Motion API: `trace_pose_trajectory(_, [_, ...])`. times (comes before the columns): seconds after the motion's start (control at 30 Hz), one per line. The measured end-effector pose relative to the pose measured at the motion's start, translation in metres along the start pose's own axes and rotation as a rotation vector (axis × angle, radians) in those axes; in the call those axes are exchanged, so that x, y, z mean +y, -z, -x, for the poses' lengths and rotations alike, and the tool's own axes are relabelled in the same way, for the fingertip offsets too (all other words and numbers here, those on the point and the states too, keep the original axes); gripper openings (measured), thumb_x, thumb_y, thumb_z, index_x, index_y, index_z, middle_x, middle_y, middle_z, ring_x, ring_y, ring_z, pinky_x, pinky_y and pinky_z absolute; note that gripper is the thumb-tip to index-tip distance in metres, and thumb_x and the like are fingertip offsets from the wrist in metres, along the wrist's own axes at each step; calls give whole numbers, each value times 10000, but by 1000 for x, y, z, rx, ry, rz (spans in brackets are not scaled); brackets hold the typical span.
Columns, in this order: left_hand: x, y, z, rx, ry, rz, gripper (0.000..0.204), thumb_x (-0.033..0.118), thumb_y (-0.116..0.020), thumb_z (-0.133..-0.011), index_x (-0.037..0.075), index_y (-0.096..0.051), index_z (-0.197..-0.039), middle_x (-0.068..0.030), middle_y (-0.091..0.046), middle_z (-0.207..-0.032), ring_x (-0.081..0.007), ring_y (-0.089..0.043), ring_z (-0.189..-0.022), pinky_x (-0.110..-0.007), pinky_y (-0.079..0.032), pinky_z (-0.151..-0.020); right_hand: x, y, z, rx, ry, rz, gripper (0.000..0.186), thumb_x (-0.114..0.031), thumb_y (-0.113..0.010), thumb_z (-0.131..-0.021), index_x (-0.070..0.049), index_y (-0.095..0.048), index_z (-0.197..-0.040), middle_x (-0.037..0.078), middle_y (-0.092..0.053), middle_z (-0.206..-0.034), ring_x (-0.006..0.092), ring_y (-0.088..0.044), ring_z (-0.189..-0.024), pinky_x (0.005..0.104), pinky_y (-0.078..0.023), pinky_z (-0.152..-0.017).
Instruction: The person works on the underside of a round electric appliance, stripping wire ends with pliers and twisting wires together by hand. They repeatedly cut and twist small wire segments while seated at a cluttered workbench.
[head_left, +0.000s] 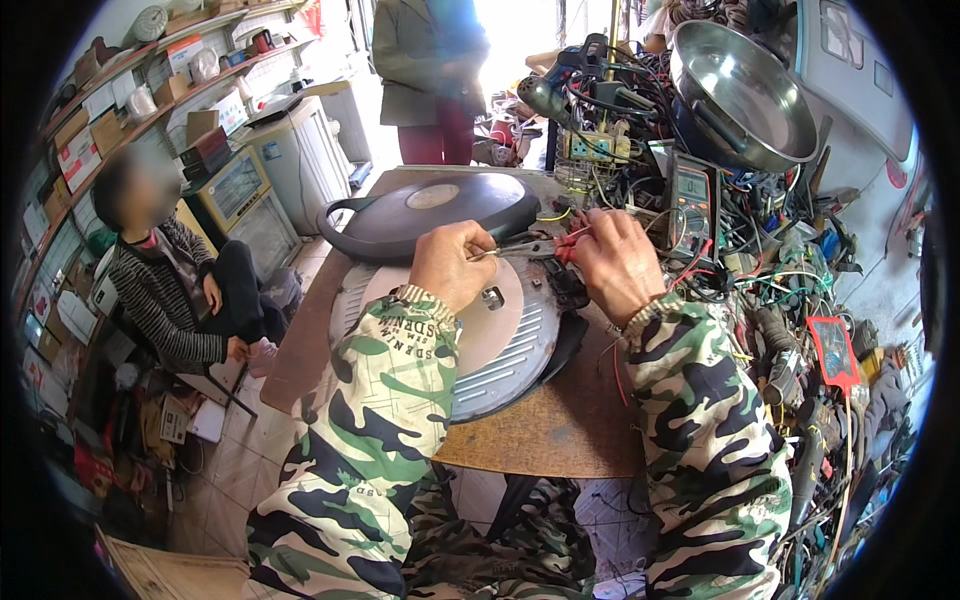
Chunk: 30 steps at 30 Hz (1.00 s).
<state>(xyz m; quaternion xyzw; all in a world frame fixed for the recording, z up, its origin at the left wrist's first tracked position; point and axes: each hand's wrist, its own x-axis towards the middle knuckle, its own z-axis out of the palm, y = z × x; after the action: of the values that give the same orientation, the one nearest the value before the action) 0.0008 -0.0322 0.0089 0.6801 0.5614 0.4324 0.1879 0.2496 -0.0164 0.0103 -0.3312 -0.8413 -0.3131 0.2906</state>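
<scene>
My right hand [618, 262] grips red-handled pliers [530, 248], their metal jaws reaching left toward my left hand [452, 262]. My left hand is closed in a pinch at the jaw tips on a thin piece, possibly wire, too small to make out. Both are over an open round appliance with a grey ribbed plate [500, 369], a tan disc [490, 336] partly hidden by my left arm, and black parts [566, 287] on its right side. A black round lid with a handle [390, 218] lies at the back of the brown worktable [530, 445].
A multimeter [692, 205], a drill [545, 90], a steel pan [745, 85] and tangled wires and tools [800, 310] crowd the right. A seated person [175, 300] is at left, beside shelves [120, 130]. Another person [430, 90] stands behind the table.
</scene>
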Motion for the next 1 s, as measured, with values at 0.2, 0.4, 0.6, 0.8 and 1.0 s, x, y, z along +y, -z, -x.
trace_pose_trajectory(0.2, [-1, 0, -1, 1, 9, -23, 173, 50, -772, -766, -15, -732, -921, -108, -736, -780, -165, -714, -724, -297, -563, -703, -3, -2, -9, 37, 113, 125, 196, -145, -646, -754, 26, -672, -847, 227, -565, -1203, 355, -560, -1111, 480, -483, -986])
trace_pose_trajectory(0.4, [-1, 1, 0, 11, -1, -36, 175, 81, -792, -763, -6, -741, -906, -133, -749, -803, -206, -738, -743, -315, -576, -725, 1, -1, -12, 37, 140, 110, 198, -134, -646, -752, 33, -682, -854, 231, -553, -1232, 371, -549, -1163, 491, -466, -1022])
trace_pose_trajectory(0.6, [1, 3, 0, -25, 40, -45, 196, 51, -779, -771, -27, -746, -947, -127, -757, -822, -161, -728, -740, -291, -580, -716, 1, -4, -11, 38, 133, 114, 210, -136, -642, -754, 36, -691, -864, 228, -545, -1268, 384, -541, -1190, 506, -452, -1054])
trace_pose_trajectory(0.8, [2, 4, 1, -51, 48, -55, 211, 37, -776, -782, -41, -748, -976, -129, -764, -843, -141, -728, -756, -280, -587, -720, 3, -4, -11, 19, 168, 143, 249, -151, -639, -753, 42, -702, -898, 217, -564, -1249, 381, -537, -1203, 505, -448, -1061])
trace_pose_trajectory(1.0, [0, 2, 0, -57, 40, -37, 190, 35, -772, -796, -46, -748, -967, -138, -766, -853, -142, -733, -767, -277, -587, -724, 4, 6, -17, 31, 249, 200, 280, -171, -634, -750, 36, -707, -923, 208, -585, -1223, 361, -554, -1165, 474, -462, -1034])
